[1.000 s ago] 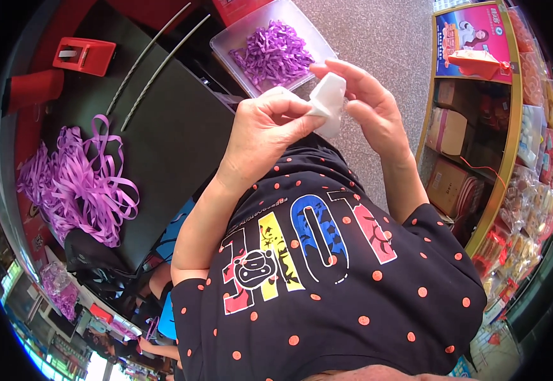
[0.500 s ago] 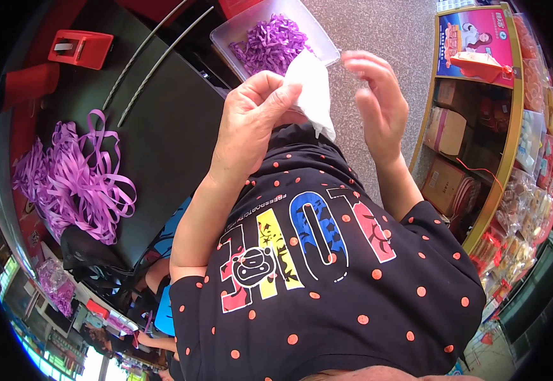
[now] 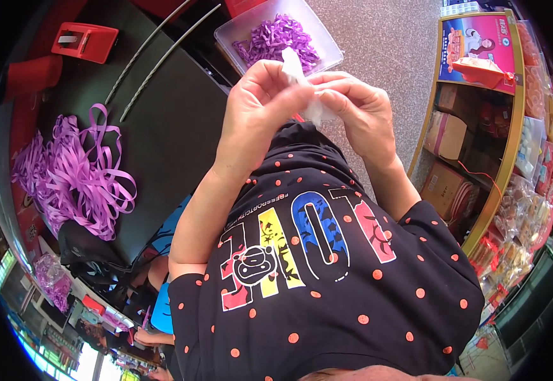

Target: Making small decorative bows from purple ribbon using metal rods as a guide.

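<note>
Between my hands is a thin, crumpled white piece that looks like a tissue (image 3: 293, 64); part of it also hangs below my fingers. My left hand (image 3: 255, 109) pinches it with thumb and forefinger. From the other side, my right hand (image 3: 366, 115) meets it with thumb and fingertips pressed together on the white piece. Both sets of fingertips nearly touch and cover its middle. Just beyond them stands a translucent plastic tub (image 3: 331, 58) holding a heap of purple ribbon (image 3: 275, 39).
On the dark table (image 3: 168, 143) to my left lie loose purple ribbons (image 3: 76, 174), a red tool (image 3: 86, 42) and two twisted rods (image 3: 168, 62). A wood-edged shelf (image 3: 508, 133) with boxes and packaged goods stands right. Another person's arm (image 3: 154, 338) shows at lower left.
My right hand has come in from the right and closed on the white tissue-like piece. That piece is now more bunched up, and my left hand has turned slightly.
</note>
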The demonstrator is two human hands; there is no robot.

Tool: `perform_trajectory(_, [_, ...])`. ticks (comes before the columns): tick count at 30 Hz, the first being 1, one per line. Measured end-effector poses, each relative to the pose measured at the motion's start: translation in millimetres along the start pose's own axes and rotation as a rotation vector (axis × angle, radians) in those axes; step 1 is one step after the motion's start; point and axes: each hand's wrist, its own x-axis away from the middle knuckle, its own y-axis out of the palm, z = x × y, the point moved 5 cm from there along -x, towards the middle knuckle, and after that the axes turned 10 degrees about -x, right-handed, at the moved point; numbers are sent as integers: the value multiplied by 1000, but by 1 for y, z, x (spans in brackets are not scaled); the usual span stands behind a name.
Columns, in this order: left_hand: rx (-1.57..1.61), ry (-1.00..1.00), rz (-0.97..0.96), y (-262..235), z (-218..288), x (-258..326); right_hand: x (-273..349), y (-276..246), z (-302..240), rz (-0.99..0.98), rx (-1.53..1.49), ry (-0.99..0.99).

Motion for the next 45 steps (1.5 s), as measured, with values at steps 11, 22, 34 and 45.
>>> perform_trajectory(11, [-67,45,174,-8,17,6,-9,-9,5,230,-691,103])
perform_trajectory(22, [69,832,-788,64,126,95,51,119,-114,-84,-1242,-782])
perform_trajectory(34, [112,903,-396,99,115,94,5,104,-90,-153,-917,-303])
perform_trajectory(45, [145,770,134,105,107,100,8,103,-91,-117,-996,-280])
